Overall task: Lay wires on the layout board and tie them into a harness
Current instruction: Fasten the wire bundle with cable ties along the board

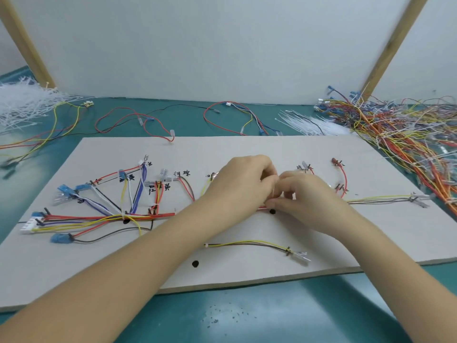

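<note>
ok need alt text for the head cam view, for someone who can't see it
Two bare hands, left hand and right hand, meet over a wire bundle at the middle of a grey layout board, fingers curled as if tying it. Loose wires and white cable ties lie on the green table beyond.

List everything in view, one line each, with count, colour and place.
layout board: one, pale grey, lying on the teal table.
laid wires: many, mixed colours, pegged across the board.
loose wires: several, mostly red, behind the board.
left tie pile: one, white, far left.
right tie pile: one, white, behind the board.
tangled harness heap: one, orange, yellow and red, far right.
back panel: one, white, upright.
hands: left and right, fingertips meeting over the trunk wires mid-board.
</note>
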A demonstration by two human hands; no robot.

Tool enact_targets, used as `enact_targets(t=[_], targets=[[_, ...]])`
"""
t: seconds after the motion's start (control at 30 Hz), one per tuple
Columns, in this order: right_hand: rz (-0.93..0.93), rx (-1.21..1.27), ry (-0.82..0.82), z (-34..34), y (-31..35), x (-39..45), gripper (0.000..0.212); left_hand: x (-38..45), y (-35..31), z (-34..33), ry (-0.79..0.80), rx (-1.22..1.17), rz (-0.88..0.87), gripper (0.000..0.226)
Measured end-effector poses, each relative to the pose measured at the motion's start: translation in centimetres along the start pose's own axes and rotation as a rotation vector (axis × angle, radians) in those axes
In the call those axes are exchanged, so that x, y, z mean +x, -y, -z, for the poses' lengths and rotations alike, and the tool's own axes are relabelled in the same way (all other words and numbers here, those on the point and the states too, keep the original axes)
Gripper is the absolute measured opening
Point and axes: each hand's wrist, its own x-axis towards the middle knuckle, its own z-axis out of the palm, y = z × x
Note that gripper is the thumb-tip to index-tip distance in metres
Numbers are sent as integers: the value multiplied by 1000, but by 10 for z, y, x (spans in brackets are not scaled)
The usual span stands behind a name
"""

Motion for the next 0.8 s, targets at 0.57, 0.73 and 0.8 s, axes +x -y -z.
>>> enact_targets(t=[0.57, 0.73, 0.8], targets=[[-29, 242, -215, 17, -21, -33, 26, -3, -27, -9, 64, -71, -157, 8], [-341, 70, -293, 49, -67, -53, 8, 33, -49, -38, 221, 126, -13, 27], [-339, 33, -191, 44, -70, -53, 8, 47, -50, -54, 309, 296, 63, 37]])
